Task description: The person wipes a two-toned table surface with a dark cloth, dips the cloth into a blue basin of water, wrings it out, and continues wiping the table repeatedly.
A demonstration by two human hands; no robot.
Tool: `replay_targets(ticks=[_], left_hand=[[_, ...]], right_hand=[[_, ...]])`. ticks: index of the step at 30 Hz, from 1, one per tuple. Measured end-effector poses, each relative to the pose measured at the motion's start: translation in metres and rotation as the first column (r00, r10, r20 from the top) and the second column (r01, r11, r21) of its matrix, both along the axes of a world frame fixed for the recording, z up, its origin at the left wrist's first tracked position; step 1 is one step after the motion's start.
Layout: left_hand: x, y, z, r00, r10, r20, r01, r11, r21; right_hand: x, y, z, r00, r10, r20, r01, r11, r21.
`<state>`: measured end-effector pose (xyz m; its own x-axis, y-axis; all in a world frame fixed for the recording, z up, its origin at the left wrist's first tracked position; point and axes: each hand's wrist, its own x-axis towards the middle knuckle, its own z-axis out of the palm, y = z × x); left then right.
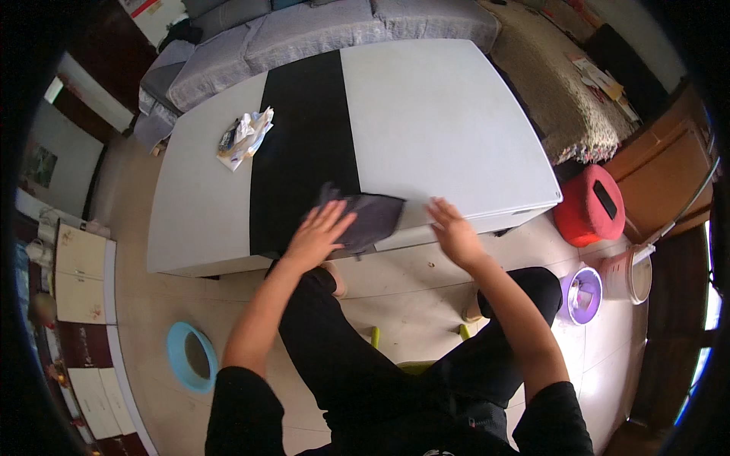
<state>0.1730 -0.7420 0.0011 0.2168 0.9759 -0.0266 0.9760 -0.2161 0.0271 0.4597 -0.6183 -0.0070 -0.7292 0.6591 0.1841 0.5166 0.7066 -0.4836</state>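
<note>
A dark grey piece of cloth (378,216) lies at the front edge of the coffee table (441,114), over the border between its black stripe (304,129) and the white top. My left hand (315,237) rests over the cloth's left part with its fingers stretched and spread. The cloth's left end is blurred and partly hidden by that hand. To the right of the cloth, apart from it, my right hand (458,237) is held at the table's front edge, fingers extended and nothing in them.
Crumpled white and yellowish packaging (247,138) sits on the table's left side. A blue basin (192,357) stands on the floor at left. At right are a red stool (589,201) with a dark phone-like object on it, a purple bin (582,298) and a pinkish bucket (627,275).
</note>
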Motion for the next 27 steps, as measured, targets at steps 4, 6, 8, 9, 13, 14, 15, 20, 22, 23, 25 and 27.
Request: replay_targets(ticks=[4,6,8,9,13,14,15,20,22,23,25,27], left_hand=[[-0.009,-0.018,0.000,0.985,0.173,-0.010,-0.173,0.985,-0.020],[0.015,-0.002,-0.008,0.978,0.202,-0.054,-0.201,0.979,0.026],[0.043,0.018,-0.013,0.982,0.181,-0.047,-0.180,0.983,0.024],[0.062,0.032,-0.019,0.985,0.167,-0.045,-0.165,0.985,0.041],[0.134,0.078,-0.030,0.993,0.115,0.015,-0.115,0.975,0.189],[0.142,0.086,-0.032,0.995,0.086,0.041,-0.093,0.969,0.229],[0.143,0.089,-0.029,0.997,0.051,0.058,-0.062,0.975,0.214],[0.115,0.074,-0.019,0.996,-0.084,0.043,0.078,0.990,0.119],[0.101,0.059,-0.019,0.999,-0.031,-0.025,0.034,0.992,0.125],[0.097,0.054,-0.017,1.000,0.011,-0.015,-0.009,0.995,0.103],[0.097,0.051,-0.019,0.999,0.030,-0.027,-0.028,0.995,0.097],[0.099,0.052,-0.020,0.998,0.060,-0.032,-0.056,0.993,0.100]], right_hand=[[0.056,-0.004,0.006,0.939,-0.336,-0.074,0.336,0.942,-0.015],[0.067,-0.012,0.005,0.914,-0.390,-0.110,0.393,0.920,-0.001],[0.068,-0.024,0.006,0.907,-0.393,-0.153,0.393,0.919,-0.036],[0.066,-0.030,0.002,0.916,-0.370,-0.158,0.370,0.929,-0.027],[0.042,-0.052,-0.011,0.980,-0.189,-0.063,0.186,0.981,-0.051],[0.036,-0.055,-0.014,0.991,-0.130,-0.012,0.129,0.991,-0.042],[0.031,-0.063,-0.013,0.993,-0.113,-0.042,0.108,0.989,-0.102],[0.027,-0.057,-0.013,0.997,-0.075,0.020,0.074,0.997,0.023],[0.021,-0.055,-0.010,0.995,-0.070,0.068,0.065,0.995,0.075],[0.014,-0.054,-0.007,0.991,-0.059,0.117,0.048,0.994,0.096],[0.002,-0.048,-0.012,0.965,-0.053,0.259,0.030,0.995,0.091],[-0.002,-0.046,-0.013,0.917,-0.086,0.390,0.020,0.985,0.170]])
